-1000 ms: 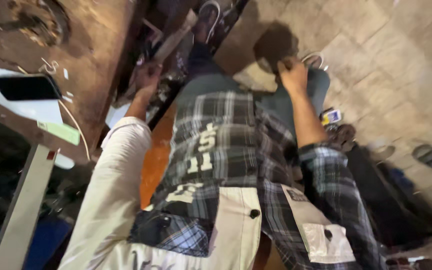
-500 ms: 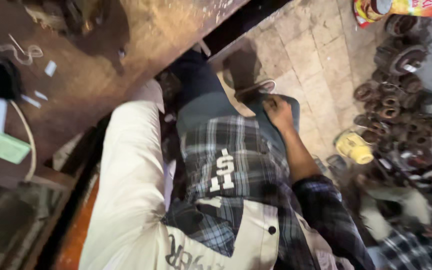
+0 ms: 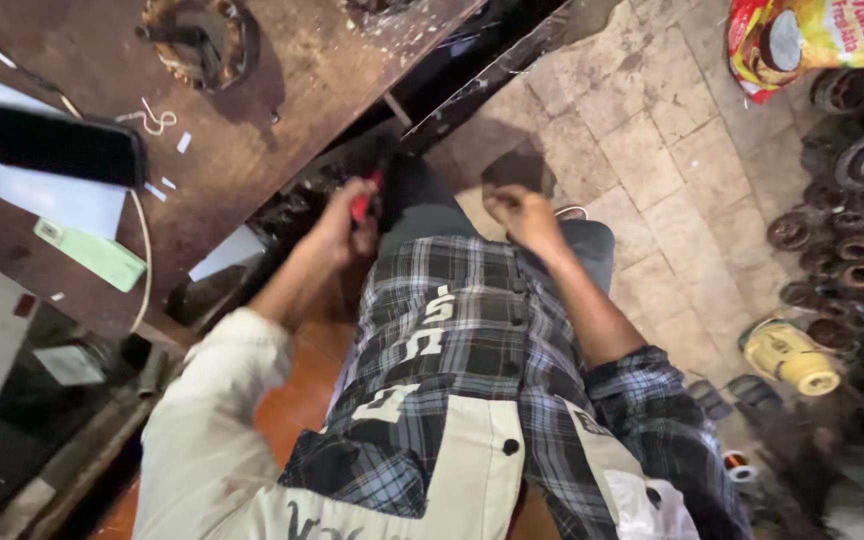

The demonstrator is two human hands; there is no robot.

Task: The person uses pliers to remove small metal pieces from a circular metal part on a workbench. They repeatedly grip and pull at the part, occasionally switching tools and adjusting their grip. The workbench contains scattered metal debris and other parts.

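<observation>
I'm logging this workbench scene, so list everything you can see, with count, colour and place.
red-handled tool: one, red, in the left hand, near the bench edge
phone: one, black, on the white sheet, bench left
white sheet: one, white, under the phone
green card: one, pale green, at the bench's near edge
cable: one, pale, trailing over the bench edge
round metal part: one, rusty, bench top
wooden bench: one, brown, upper left
metal rings: many, dark, heaped on the floor right
snack bag: one, red and yellow, top right
yellow part: one, floor right
left hand: closed on the tool
right hand: over the knee, fingers curled; grip unclear
</observation>
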